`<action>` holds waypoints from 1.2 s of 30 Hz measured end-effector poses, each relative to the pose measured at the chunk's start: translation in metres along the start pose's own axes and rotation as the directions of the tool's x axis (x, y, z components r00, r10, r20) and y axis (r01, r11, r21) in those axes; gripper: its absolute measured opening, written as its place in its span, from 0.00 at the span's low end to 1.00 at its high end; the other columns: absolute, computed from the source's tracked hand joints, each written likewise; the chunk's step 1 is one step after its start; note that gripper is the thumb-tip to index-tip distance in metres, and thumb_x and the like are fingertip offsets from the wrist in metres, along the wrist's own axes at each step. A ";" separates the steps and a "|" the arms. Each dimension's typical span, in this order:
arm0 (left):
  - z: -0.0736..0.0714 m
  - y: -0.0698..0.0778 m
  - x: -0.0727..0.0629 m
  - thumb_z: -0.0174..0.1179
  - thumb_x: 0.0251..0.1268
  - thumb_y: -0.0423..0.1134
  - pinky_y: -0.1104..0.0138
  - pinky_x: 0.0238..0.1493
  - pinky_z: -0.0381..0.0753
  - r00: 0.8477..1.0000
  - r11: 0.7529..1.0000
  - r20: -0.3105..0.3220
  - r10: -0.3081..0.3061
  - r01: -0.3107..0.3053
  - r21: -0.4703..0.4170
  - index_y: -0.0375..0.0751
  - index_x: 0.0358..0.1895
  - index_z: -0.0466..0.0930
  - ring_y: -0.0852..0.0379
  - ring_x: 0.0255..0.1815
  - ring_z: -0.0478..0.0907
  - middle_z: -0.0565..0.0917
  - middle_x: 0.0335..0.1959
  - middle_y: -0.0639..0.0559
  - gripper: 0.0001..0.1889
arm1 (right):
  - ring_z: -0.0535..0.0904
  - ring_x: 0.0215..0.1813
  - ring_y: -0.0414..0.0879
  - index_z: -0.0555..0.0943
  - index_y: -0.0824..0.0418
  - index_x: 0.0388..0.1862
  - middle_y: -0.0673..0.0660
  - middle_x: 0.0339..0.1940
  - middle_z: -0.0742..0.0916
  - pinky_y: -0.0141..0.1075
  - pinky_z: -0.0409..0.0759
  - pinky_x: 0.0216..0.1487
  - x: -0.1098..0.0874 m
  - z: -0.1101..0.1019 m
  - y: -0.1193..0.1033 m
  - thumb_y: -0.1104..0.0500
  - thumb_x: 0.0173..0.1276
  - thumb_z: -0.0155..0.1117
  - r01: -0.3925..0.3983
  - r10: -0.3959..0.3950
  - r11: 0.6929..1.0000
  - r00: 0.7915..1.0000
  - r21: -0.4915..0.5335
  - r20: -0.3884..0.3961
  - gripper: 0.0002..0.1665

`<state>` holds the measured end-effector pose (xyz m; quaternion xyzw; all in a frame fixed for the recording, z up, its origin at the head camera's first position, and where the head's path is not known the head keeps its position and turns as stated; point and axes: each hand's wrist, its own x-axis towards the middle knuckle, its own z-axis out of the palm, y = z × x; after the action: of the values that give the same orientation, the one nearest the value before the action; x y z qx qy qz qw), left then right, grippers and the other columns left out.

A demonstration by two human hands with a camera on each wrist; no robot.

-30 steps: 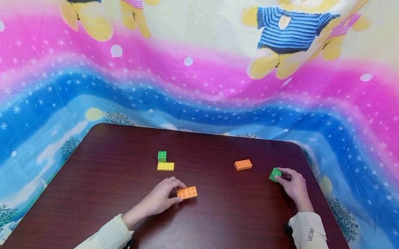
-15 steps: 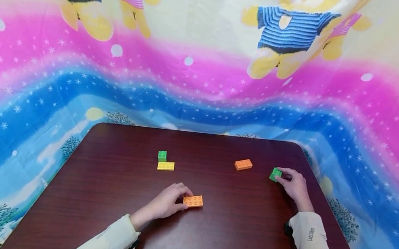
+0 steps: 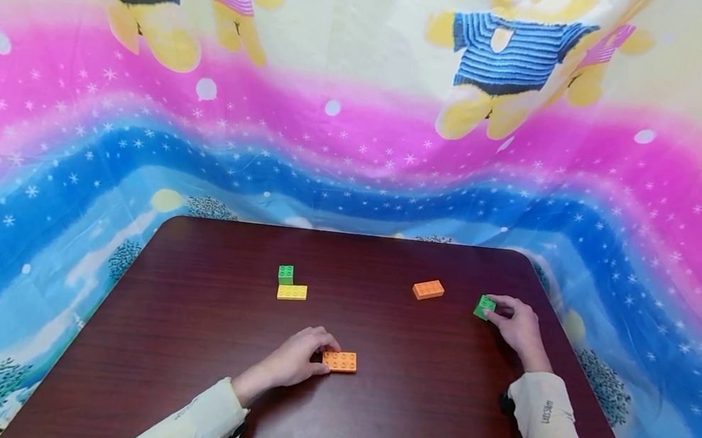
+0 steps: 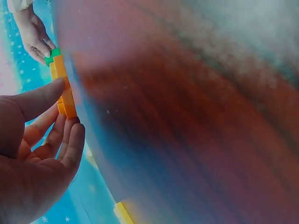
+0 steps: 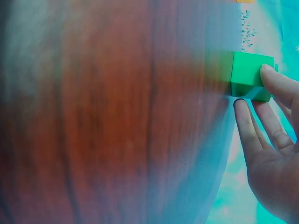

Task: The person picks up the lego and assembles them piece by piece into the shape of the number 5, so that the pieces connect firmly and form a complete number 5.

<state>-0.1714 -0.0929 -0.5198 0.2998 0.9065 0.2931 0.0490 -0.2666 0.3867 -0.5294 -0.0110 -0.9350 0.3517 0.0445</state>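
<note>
My left hand [image 3: 296, 357] pinches one end of a flat orange toy building brick [image 3: 341, 361], low over the table's middle. In the left wrist view the thumb presses on one side of that orange brick [image 4: 68, 93], fingers on the other. Over at the right, my right hand [image 3: 516, 328] holds a small green building brick [image 3: 484, 307] between thumb and fingers. The right wrist view shows this green brick [image 5: 251, 77] close up, its smooth sides toward the camera. A second orange brick [image 3: 428, 290] lies on the table, left of the right hand.
Farther back on the left, another green brick [image 3: 285, 274] stands just behind a yellow brick [image 3: 292, 292]. The dark wooden table [image 3: 367, 428] has rounded far corners. A printed cloth [image 3: 359, 141] hangs behind it and along its sides.
My left hand has moved right and toward me with the orange brick, which has turned to lie nearly level across the view. The right hand and its green brick have stayed put.
</note>
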 end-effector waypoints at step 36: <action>0.001 -0.011 -0.001 0.78 0.55 0.32 0.67 0.45 0.80 1.000 0.998 -0.006 -0.020 0.020 -0.064 0.43 0.44 0.86 0.54 0.41 0.80 0.81 0.38 0.52 0.14 | 0.79 0.61 0.68 0.80 0.63 0.67 0.71 0.62 0.81 0.60 0.81 0.56 -0.002 -0.002 -0.007 0.58 0.75 0.68 0.030 -0.030 1.000 1.000 -0.005 0.001 0.24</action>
<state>-0.1761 -0.1005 -0.5269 0.2880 0.8998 0.3224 0.0586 -0.2644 0.3831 -0.5237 0.0033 -0.9359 0.3488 0.0492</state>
